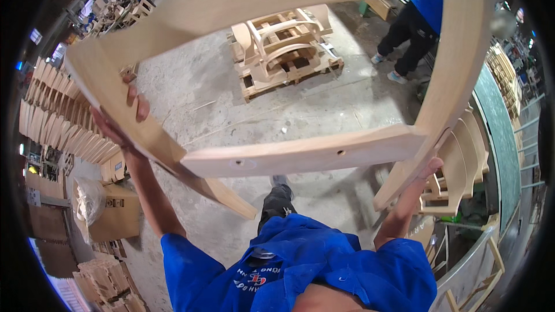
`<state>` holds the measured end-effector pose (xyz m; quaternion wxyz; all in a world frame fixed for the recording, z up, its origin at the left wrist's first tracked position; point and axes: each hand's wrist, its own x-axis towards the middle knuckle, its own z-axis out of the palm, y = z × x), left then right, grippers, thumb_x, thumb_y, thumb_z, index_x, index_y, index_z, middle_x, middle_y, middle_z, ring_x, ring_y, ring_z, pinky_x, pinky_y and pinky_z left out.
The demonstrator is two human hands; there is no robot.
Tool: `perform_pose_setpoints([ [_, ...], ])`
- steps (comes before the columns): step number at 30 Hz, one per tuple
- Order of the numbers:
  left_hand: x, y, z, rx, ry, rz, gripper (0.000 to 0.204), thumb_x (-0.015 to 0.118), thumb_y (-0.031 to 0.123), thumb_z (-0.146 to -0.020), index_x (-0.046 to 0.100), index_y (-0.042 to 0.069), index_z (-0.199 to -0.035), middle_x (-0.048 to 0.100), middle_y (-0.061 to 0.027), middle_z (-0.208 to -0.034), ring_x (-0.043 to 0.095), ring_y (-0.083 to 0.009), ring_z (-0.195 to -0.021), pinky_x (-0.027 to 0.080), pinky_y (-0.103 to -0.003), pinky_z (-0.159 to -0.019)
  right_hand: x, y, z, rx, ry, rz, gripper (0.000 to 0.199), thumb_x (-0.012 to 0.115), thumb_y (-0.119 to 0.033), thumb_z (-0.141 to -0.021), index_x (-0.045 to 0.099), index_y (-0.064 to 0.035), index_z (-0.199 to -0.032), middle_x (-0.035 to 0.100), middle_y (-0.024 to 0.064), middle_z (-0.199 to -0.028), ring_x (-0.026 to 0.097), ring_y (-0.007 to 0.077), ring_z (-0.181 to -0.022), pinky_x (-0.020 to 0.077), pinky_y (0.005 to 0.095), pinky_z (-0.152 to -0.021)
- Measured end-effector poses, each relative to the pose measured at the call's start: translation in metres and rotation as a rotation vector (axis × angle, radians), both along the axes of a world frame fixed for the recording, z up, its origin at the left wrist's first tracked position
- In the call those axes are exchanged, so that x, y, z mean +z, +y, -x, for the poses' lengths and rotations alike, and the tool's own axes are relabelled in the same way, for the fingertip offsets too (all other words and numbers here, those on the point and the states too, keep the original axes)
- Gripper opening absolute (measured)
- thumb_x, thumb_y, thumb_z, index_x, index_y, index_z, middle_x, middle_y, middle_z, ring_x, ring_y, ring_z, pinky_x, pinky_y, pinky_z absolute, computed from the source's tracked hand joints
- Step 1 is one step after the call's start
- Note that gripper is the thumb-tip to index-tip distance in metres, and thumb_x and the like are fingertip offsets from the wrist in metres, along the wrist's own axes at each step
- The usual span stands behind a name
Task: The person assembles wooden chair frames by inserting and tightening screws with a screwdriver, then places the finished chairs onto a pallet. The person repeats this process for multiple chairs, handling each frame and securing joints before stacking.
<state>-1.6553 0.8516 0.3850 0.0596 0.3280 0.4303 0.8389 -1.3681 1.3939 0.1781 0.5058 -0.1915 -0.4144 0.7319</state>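
Raised in front of me is a pale wooden chair frame [306, 153], with two side pieces, a broad curved rail at the top and a lower crossbar with two drilled holes. My left hand [139, 104] grips the left side piece, its fingers curling over the inner edge. On the other side, my right hand [429, 169] holds the right leg from its outer side; most of its fingers are hidden behind the wood. The frame hangs tilted between both forearms, above the floor.
Ahead on the concrete floor, a wooden pallet [250, 88] carries curved chair parts. A person [407, 37] in dark trousers stands at the far right. Stacked wooden parts [63, 118] and a cardboard box [118, 211] line my left. Curved chair parts [462, 156] and a metal-edged bench [500, 127] are at right.
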Motion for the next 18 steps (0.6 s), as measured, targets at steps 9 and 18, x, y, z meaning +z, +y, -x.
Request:
perform_pose_setpoints([
  [9,-0.039,-0.063,0.224,-0.067,0.001,-0.093,0.083,0.06,0.055,-0.074,0.034,-0.007,-0.121,0.045,-0.0125,-0.085,0.045,-0.0203,-0.055,0.038,-0.028,-0.047,0.114,-0.073,0.302,0.697,-0.262,-0.394,0.106,0.022,-0.092,-0.064,0.052,0.0034,-0.101,0.055,0.0126,-0.082,0.056,0.0217,-0.074,0.0475,0.0338,-0.066],
  [18,-0.004,0.02,0.519,-0.202,0.22,0.015,0.092,0.068,0.057,-0.062,0.037,-0.007,-0.12,0.046,-0.0115,-0.088,0.046,-0.0199,-0.059,0.037,-0.027,-0.048,0.056,-0.011,0.568,0.657,0.166,-0.326,0.106,0.052,-0.09,-0.049,0.047,0.0041,-0.096,0.05,0.0101,-0.073,0.052,0.0207,-0.062,0.0457,0.0351,-0.059],
])
